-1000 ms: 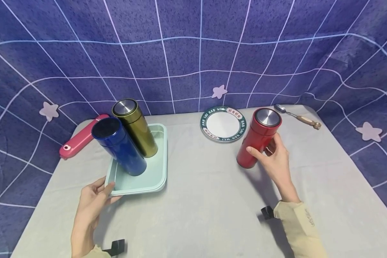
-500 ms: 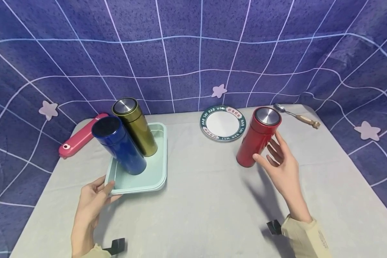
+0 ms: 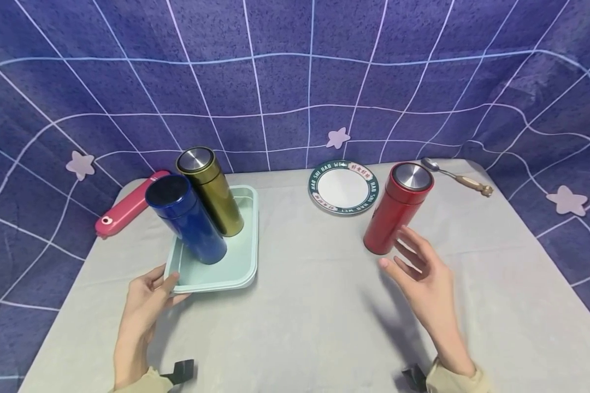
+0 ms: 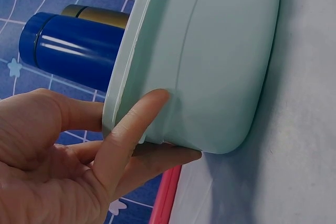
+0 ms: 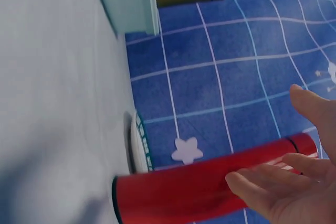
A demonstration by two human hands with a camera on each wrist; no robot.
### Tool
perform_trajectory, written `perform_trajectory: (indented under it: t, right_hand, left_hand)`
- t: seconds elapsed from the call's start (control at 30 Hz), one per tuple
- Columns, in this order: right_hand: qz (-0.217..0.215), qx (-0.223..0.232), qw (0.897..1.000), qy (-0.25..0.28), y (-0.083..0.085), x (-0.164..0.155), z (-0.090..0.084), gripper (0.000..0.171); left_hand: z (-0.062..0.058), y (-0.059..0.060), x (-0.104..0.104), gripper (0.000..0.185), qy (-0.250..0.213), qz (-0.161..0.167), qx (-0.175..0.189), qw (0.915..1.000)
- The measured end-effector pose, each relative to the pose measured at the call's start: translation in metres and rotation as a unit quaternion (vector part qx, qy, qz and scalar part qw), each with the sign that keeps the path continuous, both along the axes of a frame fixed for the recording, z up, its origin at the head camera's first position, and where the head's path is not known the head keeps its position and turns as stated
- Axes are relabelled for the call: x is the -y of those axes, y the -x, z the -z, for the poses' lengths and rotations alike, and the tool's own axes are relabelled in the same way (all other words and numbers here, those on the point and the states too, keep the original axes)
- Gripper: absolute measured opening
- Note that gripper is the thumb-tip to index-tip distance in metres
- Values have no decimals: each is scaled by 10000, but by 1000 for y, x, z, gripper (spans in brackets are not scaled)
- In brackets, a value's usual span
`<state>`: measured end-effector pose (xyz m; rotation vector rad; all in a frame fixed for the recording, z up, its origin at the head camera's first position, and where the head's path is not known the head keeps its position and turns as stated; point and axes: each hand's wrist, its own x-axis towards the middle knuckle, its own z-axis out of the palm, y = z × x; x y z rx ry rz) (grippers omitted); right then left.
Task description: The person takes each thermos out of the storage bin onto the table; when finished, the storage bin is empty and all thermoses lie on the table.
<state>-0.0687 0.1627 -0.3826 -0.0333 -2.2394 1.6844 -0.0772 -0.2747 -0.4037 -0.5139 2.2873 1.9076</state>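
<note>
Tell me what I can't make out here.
Red flask: any contents, under its lid, head view.
Gold flask: part of its base, behind the blue flask, head view.
Both those flasks' bases: behind the mint tub, left wrist view.
Plate: face nearly edge-on, right wrist view.
Pink case: cut off by bottom edge, left wrist view.

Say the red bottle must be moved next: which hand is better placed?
Likely the right hand: it holds nothing and is right beside the red bottle. The left hand grips the mint tray, which carries the blue bottle and gold bottle, well away.
</note>
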Motion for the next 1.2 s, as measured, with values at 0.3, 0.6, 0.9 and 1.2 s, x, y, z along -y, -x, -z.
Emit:
perform_trajectory:
  t: [0.3,0.6,0.9,1.2]
  right_hand:
    - [-907,-143,9958,50,23,28,1,66]
    - [-1686,-88,9850,344,56,58,1,77]
    - [-2301,-40,9727,316,86,93,0,80]
    - [-2702,110,9621,359,109,125,0,83]
  left_hand:
    - [-1,0,2,56,28,-30,-95,9999]
    - [-3,-1,2,55,-33,-53,-142,9999]
    - [-3,-3,2,54,-51,-144,-96,9998]
    - [0,-3,-1,53,82,-196,-49,9998]
